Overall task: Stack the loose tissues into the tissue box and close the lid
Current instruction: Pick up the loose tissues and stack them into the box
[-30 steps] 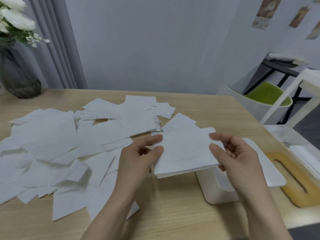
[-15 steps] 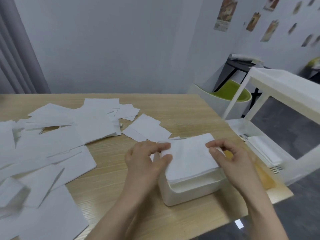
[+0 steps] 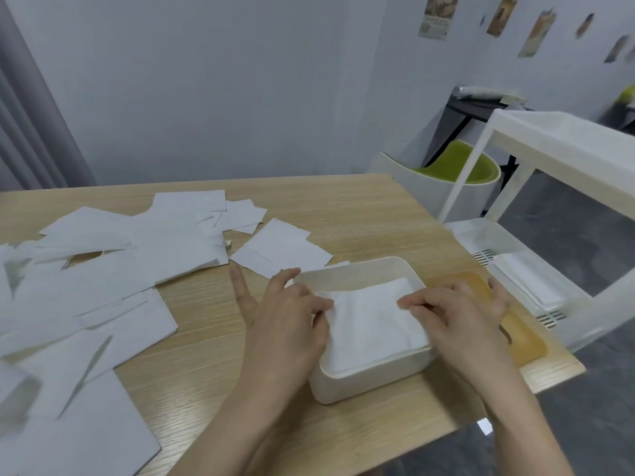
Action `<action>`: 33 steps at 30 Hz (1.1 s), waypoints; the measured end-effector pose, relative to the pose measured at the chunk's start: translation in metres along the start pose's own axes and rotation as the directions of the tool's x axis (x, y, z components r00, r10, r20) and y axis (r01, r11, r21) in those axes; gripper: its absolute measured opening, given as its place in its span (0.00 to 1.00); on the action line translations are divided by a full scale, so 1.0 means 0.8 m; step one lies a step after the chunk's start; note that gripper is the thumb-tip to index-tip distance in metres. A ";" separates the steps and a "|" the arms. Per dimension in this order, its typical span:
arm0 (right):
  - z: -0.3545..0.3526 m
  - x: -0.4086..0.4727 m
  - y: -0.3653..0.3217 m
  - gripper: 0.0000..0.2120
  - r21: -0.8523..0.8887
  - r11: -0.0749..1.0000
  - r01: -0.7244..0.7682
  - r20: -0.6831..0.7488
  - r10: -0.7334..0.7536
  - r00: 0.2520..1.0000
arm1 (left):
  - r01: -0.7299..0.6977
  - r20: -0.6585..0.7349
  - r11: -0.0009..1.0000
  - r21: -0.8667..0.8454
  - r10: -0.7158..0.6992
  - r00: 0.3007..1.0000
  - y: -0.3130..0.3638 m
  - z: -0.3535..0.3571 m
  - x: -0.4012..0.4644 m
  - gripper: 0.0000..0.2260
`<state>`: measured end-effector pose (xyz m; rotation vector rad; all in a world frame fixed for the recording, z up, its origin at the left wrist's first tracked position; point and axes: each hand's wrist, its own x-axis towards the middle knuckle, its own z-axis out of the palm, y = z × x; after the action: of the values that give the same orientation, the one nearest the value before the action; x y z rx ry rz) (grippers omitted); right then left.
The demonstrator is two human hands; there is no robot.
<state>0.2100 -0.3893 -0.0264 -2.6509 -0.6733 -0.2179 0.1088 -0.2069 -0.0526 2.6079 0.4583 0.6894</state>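
Left grip: the left hand (image 3: 288,317) lies over the left rim of the tissue box (image 3: 371,379), its fingertips (image 3: 324,305) bent down onto the left edge of the tissue stack (image 3: 372,324); the thumb sticks out to the left above the surface, apart from the box. It presses on the stack and does not pinch it.

Right grip: the right hand (image 3: 457,316) reaches over the right rim of the box, its fingers curled so the tips press the top sheet near the middle-right. Nothing is clasped in it.

Tissue stack: white folded sheets lying flat inside the box, filling most of it, the top sheet slightly rumpled between the two hands.

Tissue box: white, rounded corners, open at the top, standing near the right front corner of the surface.

Lid: an amber-coloured lid (image 3: 522,338) lies flat on the surface just right of the box, partly hidden by the right hand.

Loose tissues: many white loose tissues (image 3: 113,269) lie scattered and overlapping across the left half of the surface, with a few just behind the box.

Surface: a light wood-grain surface (image 3: 364,218).

Beside it: a white shelf rack (image 3: 563,152) stands to the right, with a green chair (image 3: 457,166) behind it.
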 end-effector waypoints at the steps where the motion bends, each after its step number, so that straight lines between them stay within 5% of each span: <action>1: 0.001 0.000 0.000 0.10 -0.011 1.000 0.010 0.016 -0.010 1.000 | -0.001 0.030 0.999 0.041 0.000 1.000 0.001 -0.002 0.001 0.09; 10: 0.012 0.001 0.007 0.10 -0.080 0.996 0.035 0.013 -0.035 0.999 | -0.009 0.139 0.992 0.124 -0.008 0.990 0.004 -0.012 0.004 0.11; 22: 0.012 0.000 0.007 0.11 -0.069 0.996 0.054 -0.021 -0.056 0.998 | -0.096 -0.019 0.990 -0.107 0.095 0.995 -0.020 0.009 0.003 0.16; 33: 0.011 0.000 0.007 0.11 -0.074 0.995 0.073 -0.055 -0.077 0.996 | -0.160 -0.013 0.986 -0.052 0.160 0.987 -0.027 0.010 0.004 0.20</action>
<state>0.2131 -0.3900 -0.0359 -2.6784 -0.7600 -0.3446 0.1112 -0.1891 -0.0680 2.6125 0.2314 0.7545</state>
